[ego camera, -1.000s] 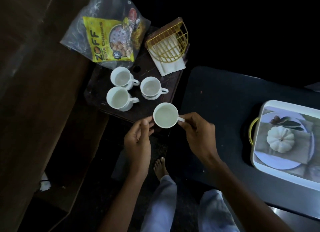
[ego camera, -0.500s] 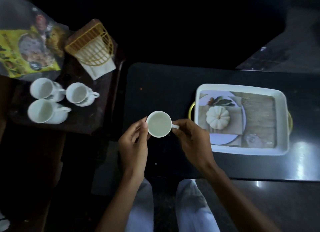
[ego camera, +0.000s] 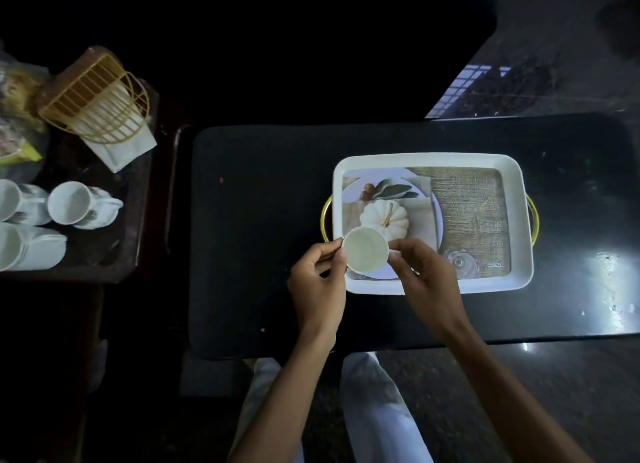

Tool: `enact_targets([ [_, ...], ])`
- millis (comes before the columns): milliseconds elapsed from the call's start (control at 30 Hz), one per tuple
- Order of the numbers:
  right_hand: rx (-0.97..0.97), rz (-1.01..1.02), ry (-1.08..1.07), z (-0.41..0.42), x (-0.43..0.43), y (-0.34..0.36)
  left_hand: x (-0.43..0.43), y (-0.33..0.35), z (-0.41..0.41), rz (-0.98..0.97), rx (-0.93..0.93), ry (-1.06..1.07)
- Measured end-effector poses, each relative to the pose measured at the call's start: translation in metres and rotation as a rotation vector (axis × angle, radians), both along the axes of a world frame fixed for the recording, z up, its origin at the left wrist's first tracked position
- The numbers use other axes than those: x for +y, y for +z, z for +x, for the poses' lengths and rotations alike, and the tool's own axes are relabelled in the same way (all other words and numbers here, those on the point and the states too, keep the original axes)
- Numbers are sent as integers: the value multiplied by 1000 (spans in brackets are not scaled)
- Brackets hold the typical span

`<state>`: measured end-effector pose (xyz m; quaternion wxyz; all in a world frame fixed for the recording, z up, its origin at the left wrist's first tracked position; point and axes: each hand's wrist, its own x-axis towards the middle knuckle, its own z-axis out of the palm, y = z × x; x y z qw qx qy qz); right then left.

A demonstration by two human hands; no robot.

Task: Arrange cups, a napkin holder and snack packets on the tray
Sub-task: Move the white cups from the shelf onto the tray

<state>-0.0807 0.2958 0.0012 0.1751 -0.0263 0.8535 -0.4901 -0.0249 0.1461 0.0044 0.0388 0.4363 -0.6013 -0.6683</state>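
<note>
1. Head view: one white cup [ego camera: 365, 256], held over the near-left corner of the tray [ego camera: 426, 160]; contact with the tray floor cannot be told.
2. Left hand [ego camera: 317, 289]: grip narrow, thumb and fingertips pinching the cup's left rim.
3. Right hand [ego camera: 427, 282]: grip narrow, pinching the cup at its handle side.
4. Tray: white, rectangular, gold handles, printed pumpkin picture; lies flat on the dark surface [ego camera: 259, 237].
5. Three cups [ego camera: 74, 204]: white, grouped on the side surface [ego camera: 114, 251] at left, two cut by the frame edge.
6. Napkin holder [ego camera: 97, 99]: yellow wire, white napkins inside, behind the three cups.
7. Snack packet [ego camera: 17, 127]: far-left edge, mostly out of frame.
</note>
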Motion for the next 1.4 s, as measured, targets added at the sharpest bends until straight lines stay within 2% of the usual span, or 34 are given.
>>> enact_targets([
  [600,-63,36,61,-6,30,-41,26,-41,-8,-59,-155,-24],
  [1300,-141,36,60,-5,29,-42,21,-40,-1,-28,-137,-51],
  [1400,-91,29,28,-6,28,-31,12,-33,4,-11,-113,4],
])
